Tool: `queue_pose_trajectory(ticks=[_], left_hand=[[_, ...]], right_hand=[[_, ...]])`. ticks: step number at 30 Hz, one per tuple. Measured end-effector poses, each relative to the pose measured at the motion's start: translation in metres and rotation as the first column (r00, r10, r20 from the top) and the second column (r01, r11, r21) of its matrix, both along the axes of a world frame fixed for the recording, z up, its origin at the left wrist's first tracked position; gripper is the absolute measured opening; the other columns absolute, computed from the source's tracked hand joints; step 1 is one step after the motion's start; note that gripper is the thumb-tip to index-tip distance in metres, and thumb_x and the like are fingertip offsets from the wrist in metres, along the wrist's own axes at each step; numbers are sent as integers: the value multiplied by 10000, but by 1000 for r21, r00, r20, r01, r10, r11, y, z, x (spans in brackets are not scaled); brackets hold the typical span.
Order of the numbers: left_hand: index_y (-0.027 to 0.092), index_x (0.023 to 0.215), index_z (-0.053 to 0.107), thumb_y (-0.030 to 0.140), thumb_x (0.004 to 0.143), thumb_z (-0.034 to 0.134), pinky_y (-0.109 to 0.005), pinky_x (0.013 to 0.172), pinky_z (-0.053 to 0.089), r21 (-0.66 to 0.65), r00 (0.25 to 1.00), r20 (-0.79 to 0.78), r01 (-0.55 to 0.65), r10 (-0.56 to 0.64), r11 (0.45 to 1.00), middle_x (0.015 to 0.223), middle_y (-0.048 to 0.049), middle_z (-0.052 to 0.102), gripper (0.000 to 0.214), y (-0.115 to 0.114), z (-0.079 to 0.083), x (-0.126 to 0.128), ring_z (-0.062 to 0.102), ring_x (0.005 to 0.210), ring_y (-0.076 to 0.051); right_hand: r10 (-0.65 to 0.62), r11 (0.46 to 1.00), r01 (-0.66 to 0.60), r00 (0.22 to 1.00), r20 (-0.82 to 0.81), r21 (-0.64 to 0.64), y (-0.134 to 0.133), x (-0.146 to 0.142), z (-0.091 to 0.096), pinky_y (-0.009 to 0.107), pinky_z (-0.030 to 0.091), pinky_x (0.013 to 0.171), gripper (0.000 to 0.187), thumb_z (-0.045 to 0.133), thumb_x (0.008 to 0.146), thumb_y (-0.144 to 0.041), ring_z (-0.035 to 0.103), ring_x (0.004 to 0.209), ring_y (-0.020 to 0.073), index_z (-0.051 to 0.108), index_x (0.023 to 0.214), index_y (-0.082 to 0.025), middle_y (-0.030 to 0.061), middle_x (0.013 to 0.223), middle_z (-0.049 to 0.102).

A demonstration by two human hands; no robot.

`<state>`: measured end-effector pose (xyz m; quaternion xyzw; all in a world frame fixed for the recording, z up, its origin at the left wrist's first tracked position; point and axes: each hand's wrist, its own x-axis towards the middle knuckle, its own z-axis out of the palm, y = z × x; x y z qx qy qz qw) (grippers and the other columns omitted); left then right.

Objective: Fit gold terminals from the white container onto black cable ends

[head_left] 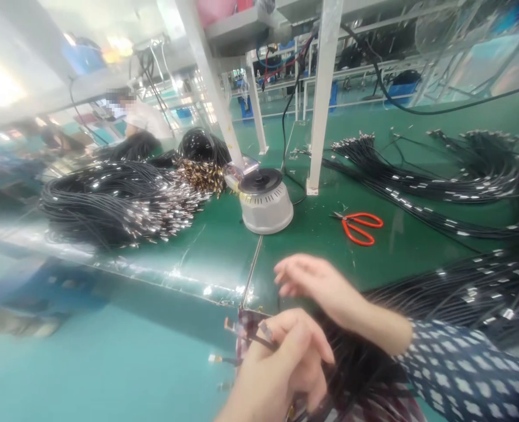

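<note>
My left hand (285,357) is closed in the lower middle, with a black cable (261,340) pinched at the thumb and forefinger. A connector end (229,324) sticks out to the left of it, and another metal-tipped cable end (216,358) shows just below. Just above and to the right, my right hand (314,284) hovers over the table edge, fingers loosely stretched and nothing visible in them. Under both hands lies a bunch of black cables (360,363) across my lap, partly hidden by my forearm.
A grey round device with a black top (265,208) stands on the green table (215,258). Orange-handled snips (360,227) lie right of a white post (323,105). Coiled cables (122,199) are heaped left, more cable bundles (417,181) right. A person (147,117) sits far left.
</note>
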<state>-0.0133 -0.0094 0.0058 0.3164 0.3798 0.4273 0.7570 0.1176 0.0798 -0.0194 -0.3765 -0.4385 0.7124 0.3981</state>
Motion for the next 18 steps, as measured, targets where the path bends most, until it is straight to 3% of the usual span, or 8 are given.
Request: queue_pose_trajectory(ticks=[2, 4, 8, 12, 15, 18], left_hand=[[149, 711, 616, 434, 818, 663, -208, 391, 174, -45, 997, 60, 43, -40, 998, 415, 99, 272, 308, 2, -1, 1, 225, 350, -48], [147, 739, 602, 360, 817, 675, -200, 401, 156, -78, 997, 72, 34, -29, 996, 441, 102, 281, 238, 5, -2, 0, 190, 374, -38], [162, 727, 546, 312, 824, 655, -207, 398, 153, -161, 993, 92, 83, -68, 984, 456, 106, 280, 210, 9, -4, -1, 164, 396, -43], [174, 714, 507, 340, 797, 685, -208, 400, 166, -215, 995, 66, 86, -73, 973, 469, 109, 285, 257, 11, -10, 2, 167, 402, -43], [180, 684, 470, 338, 787, 706, -202, 416, 208, -209, 998, 56, 41, -30, 977, 486, 110, 287, 302, 11, -12, 2, 185, 410, -38], [169, 746, 509, 283, 773, 720, -204, 457, 303, -166, 997, 80, -4, 17, 986, 509, 100, 326, 241, 9, -11, 0, 244, 432, -46]], right_hand=[[237, 972, -237, 971, 43, -11, -4, -11, 2, 289, 518, 666, 356, 845, 607, -349, 645, 696, 167, 687, 856, -149, 37, 791, 686], [338, 941, -338, 938, 72, -15, -2, -14, 7, 283, 503, 674, 381, 811, 653, -344, 636, 711, 158, 679, 955, -155, 36, 824, 694], [320, 933, -342, 932, 172, 116, 7, -7, 32, 251, 458, 687, 282, 548, 897, -395, 566, 718, 120, 672, 972, -152, 34, 855, 656], [206, 897, -327, 905, 373, 297, -2, -8, 60, 247, 433, 727, 240, 740, 755, -359, 521, 806, 136, 700, 952, -229, -4, 885, 584], [113, 842, -297, 913, 392, 450, -7, -12, 64, 235, 428, 695, 103, 750, 735, -251, 505, 746, 113, 721, 830, -225, -12, 881, 568], [160, 884, -291, 924, 348, 367, -1, -7, 56, 240, 454, 651, 76, 637, 807, -198, 551, 689, 112, 708, 821, -177, 12, 858, 617]])
